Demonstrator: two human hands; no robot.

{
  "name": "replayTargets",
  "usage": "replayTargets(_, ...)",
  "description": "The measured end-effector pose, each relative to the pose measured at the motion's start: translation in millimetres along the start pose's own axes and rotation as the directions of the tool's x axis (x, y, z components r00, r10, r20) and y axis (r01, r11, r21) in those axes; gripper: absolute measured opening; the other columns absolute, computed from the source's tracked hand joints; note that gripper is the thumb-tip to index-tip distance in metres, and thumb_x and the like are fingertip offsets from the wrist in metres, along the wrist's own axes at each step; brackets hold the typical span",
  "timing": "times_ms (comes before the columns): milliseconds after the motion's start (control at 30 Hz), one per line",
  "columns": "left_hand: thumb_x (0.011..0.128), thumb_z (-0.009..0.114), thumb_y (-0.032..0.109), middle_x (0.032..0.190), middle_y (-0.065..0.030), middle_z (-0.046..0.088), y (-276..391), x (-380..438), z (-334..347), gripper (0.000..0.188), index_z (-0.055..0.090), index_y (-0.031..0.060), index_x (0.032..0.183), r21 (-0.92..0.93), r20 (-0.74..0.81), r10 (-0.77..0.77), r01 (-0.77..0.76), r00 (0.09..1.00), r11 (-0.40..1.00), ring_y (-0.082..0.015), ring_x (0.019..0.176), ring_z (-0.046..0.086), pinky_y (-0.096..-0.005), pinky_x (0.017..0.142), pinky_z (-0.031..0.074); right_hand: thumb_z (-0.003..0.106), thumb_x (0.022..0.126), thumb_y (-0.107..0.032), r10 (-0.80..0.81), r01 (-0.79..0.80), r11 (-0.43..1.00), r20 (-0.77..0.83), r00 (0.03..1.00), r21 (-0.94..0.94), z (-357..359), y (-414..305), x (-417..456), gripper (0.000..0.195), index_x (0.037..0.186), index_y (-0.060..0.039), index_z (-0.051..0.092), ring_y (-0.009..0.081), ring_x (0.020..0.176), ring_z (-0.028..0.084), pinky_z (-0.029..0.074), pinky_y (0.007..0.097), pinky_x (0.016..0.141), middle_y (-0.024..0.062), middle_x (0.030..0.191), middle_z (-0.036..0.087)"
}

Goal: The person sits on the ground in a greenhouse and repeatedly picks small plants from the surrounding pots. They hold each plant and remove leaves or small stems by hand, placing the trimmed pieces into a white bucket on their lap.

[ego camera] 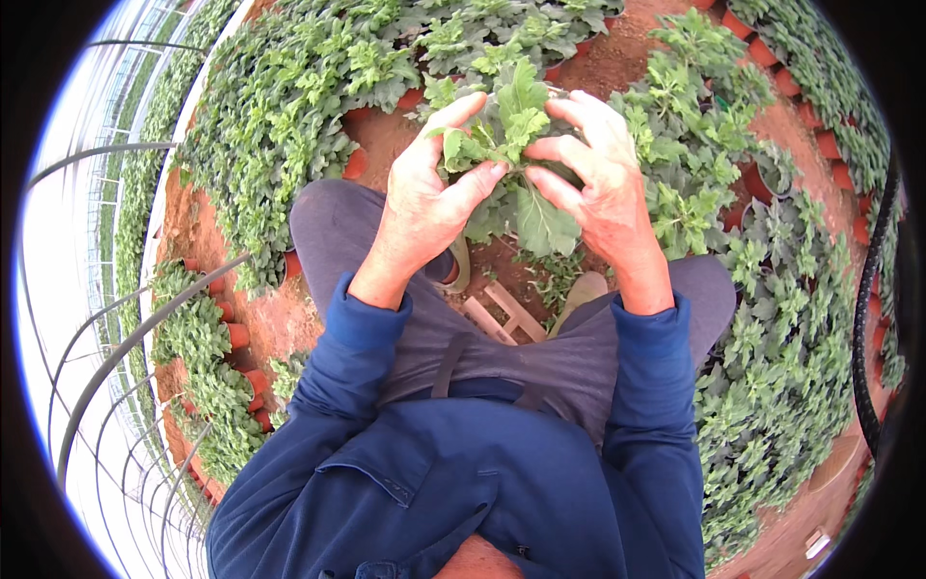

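Observation:
A leafy green plant [526, 123], which looks like a chrysanthemum, stands in front of me between my hands. My left hand [434, 184] curves around its left side, its thumb tip pressed at the base of the top leaves; some of its fingers are behind foliage. From the other side, my right hand [597, 170] brings thumb and index finger close together at the same stem. A broad lower leaf [546, 221] hangs below my fingertips. The plant's pot is hidden under leaves and hands.
Potted plants crowd the left [289, 130] and right [774, 347], many in orange-red pots [752, 181]. Between my feet, a wooden frame [506, 311] lies on reddish soil [383, 141]. Curved hoops [145, 318] rise at the far left. A black braided cord [868, 311] hangs at right.

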State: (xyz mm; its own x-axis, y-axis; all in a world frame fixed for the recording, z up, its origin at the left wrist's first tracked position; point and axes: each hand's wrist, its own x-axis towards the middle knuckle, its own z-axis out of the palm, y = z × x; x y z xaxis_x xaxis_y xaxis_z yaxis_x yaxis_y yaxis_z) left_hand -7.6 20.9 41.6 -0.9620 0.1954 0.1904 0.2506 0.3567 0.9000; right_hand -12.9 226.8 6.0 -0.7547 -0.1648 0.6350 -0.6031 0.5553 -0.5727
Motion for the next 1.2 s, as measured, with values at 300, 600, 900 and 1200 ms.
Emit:
replayTargets(300, 0.085, 0.071, 0.002, 0.109, -0.0058, 0.068, 0, -7, 2, 0.059, 0.054, 0.0053, 0.141, 0.037, -0.029, 0.029, -0.028, 0.999, 0.999, -0.0114, 0.095, 0.063, -0.0278, 0.087, 0.052, 0.072, 0.083, -0.007, 0.235, -0.189, 0.954, -0.190, 0.953, 0.231, 23, 4, -9, 0.011, 0.088, -0.0032, 0.063, 0.0334, 0.120, 0.056, 0.042, 0.0448, 0.103, 0.0134, 0.121, 0.064)
replayTargets(600, 0.086, 0.073, 0.005, 0.121, -0.0092, 0.067, -2, -6, -1, 0.058, 0.054, 0.0049, 0.140, -0.003, -0.014, -0.040, 0.039, 0.999, 0.999, -0.0148, 0.105, 0.062, -0.0309, 0.093, 0.051, 0.078, 0.069, -0.005, 0.056, -0.056, 0.998, 0.023, 0.998, 0.002, 15, 5, -9, 0.025, 0.091, -0.0110, 0.068, 0.0355, 0.129, 0.050, 0.040, 0.0476, 0.107, 0.0104, 0.130, 0.060)
replayTargets(900, 0.087, 0.074, 0.009, 0.122, -0.0096, 0.067, -11, -2, -3, 0.058, 0.052, 0.0002, 0.141, -0.054, -0.096, -0.056, 0.051, 0.994, 0.997, -0.0137, 0.108, 0.062, -0.0300, 0.094, 0.050, 0.079, 0.067, -0.001, 0.040, -0.040, 0.999, 0.037, 0.999, 0.018, 23, -3, -13, 0.026, 0.087, -0.0093, 0.065, 0.0380, 0.130, 0.049, 0.042, 0.0491, 0.105, 0.0141, 0.130, 0.059)
replayTargets(1200, 0.086, 0.073, 0.006, 0.117, -0.0083, 0.067, -14, -2, -3, 0.059, 0.052, 0.0000, 0.142, -0.039, -0.069, -0.030, 0.027, 0.997, 0.999, -0.0114, 0.102, 0.062, -0.0285, 0.092, 0.051, 0.071, 0.071, 0.006, 0.023, -0.031, 0.986, 0.047, 0.999, 0.165, 14, 4, -5, 0.034, 0.102, -0.0088, 0.068, 0.0403, 0.133, 0.047, 0.038, 0.0492, 0.110, 0.0174, 0.136, 0.056)
